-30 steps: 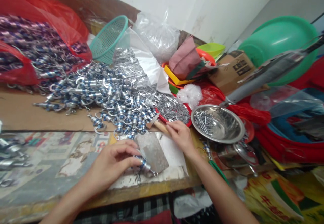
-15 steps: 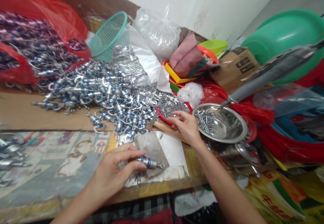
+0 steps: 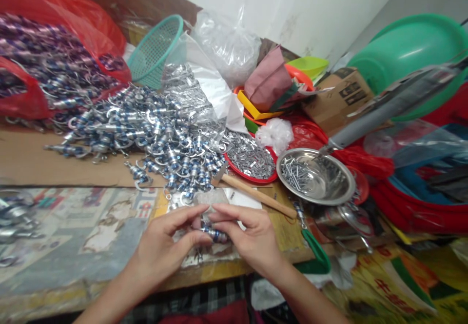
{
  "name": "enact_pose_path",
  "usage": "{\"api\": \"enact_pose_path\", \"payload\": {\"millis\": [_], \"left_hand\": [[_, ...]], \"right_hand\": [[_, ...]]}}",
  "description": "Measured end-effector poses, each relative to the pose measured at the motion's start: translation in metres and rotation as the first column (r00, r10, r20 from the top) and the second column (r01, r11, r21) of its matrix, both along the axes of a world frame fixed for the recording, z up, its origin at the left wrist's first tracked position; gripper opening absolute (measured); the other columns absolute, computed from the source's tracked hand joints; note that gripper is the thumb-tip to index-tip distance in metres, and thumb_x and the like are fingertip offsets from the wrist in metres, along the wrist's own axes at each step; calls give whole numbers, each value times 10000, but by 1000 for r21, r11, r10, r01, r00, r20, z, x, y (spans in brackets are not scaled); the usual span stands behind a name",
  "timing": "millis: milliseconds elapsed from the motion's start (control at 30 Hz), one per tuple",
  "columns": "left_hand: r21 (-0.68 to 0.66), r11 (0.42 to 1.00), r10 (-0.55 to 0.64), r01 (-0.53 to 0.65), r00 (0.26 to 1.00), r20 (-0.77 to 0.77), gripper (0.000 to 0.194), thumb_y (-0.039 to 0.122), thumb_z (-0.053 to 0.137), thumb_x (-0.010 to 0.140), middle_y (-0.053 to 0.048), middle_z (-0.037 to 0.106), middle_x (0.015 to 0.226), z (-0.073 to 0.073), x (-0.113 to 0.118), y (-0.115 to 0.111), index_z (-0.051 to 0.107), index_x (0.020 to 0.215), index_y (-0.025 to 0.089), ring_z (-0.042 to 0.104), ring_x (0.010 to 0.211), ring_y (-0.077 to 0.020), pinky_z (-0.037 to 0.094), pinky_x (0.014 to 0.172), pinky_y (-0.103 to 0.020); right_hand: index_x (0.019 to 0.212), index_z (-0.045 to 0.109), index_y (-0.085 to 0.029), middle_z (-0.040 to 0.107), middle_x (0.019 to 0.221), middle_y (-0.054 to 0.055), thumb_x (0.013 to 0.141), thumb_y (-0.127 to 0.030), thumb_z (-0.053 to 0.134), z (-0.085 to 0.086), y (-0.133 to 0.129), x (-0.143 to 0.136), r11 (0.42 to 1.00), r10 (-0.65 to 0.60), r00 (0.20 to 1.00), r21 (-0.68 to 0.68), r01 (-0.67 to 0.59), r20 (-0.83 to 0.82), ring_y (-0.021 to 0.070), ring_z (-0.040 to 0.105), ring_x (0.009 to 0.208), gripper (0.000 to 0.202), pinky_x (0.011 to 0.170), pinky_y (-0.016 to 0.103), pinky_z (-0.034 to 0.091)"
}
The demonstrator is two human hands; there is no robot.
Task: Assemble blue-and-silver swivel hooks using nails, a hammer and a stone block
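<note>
Between my two hands, near the table's front edge, lies a silver-and-blue metal piece (image 3: 215, 235) over a grey block (image 3: 212, 198). My left hand (image 3: 166, 243) grips its left end between thumb and fingers. At its right end, my right hand (image 3: 252, 238) has thumb and fingers closed together; any small part in them is hidden. A wooden-handled hammer (image 3: 259, 197) rests just beyond my right hand. Behind it is a red dish (image 3: 272, 175) of small flat metal parts. A heap of similar silver-and-blue pieces (image 3: 146, 133) spreads over cardboard beyond my left hand.
A steel bowl (image 3: 329, 182) with metal pins stands at the right, under a grey tool (image 3: 376, 114). Red plastic bags (image 3: 87, 16) with more pieces are at the back left. Behind the heap leans a teal basket (image 3: 157, 50). A green handle (image 3: 318, 253) juts over the right front edge.
My right hand has moved from the red dish down and left to the metal piece beside my left hand. The dish, hammer and green handle are now uncovered. My left hand still holds the piece.
</note>
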State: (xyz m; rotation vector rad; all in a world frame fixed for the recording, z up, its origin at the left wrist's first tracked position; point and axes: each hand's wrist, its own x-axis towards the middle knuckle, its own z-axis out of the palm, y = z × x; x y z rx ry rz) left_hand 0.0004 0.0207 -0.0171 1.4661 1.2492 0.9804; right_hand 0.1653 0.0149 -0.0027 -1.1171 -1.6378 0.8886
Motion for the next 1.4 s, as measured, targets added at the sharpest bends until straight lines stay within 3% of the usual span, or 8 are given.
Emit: {"api": "enact_pose_path", "payload": {"millis": [133,300,500,700,833,1000,1133,1400], "left_hand": [[49,999,5,-5,1000,0,292,194,703,613,0,701,655,0,0,0,741,900,238,619,640,-196,485,650,-291],[84,991,-99,101,995,-19,123,225,648,676,-26,727,707,4,-2,-1,763,646,260,646,695,-205,480,664,-274],[50,997,-68,67,997,39,144,231,648,702,-27,719,712,-1,-1,-6,771,764,271,642,677,-189,476,614,-246],[145,988,-55,54,998,3,166,207,632,716,-16,711,718,-5,2,-10,768,765,289,634,675,-178,474,613,-238],[69,997,-21,16,997,69,111,240,649,705,-9,698,700,-1,0,-8,756,693,266,629,672,-175,470,615,-238],[-17,1000,-7,8,996,87,107,300,654,706,11,672,671,8,-6,-5,698,628,240,607,659,-165,451,616,-234],[104,993,-54,59,997,-53,122,309,633,739,13,654,695,14,-9,-5,685,649,244,596,686,-165,436,649,-236],[337,941,26,18,992,-125,141,263,596,758,-18,686,761,20,-4,-10,699,666,231,632,714,-179,480,665,-227]], "right_hand": [[1099,636,-254,728,896,1,776,-33,518,0,-3,-2,993,68,996,96,-74,65,135,699,775,409,732,253,581],[1182,576,-265,730,887,-5,790,-27,503,-3,-6,-1,975,92,993,194,-104,71,125,694,784,464,772,251,569],[1194,554,-235,725,883,16,780,-40,552,-3,-10,-1,977,45,996,203,-60,79,134,690,767,457,750,245,572],[1216,487,-207,712,842,23,802,-21,500,4,-15,2,974,60,990,210,-87,128,129,683,754,454,724,230,569],[1217,464,-200,679,952,67,798,-140,594,3,-20,8,965,16,978,251,-70,210,163,659,860,443,768,274,557],[1014,613,-173,671,952,99,819,-78,524,-5,-20,17,823,-28,881,511,-247,472,168,639,854,234,715,280,545],[985,624,-75,694,923,150,849,-67,453,0,-16,18,716,-31,830,592,-370,557,205,643,863,219,709,325,545],[968,644,-45,702,941,137,881,-77,407,12,-18,21,641,-89,729,599,-480,679,229,650,896,254,757,342,536]]}}
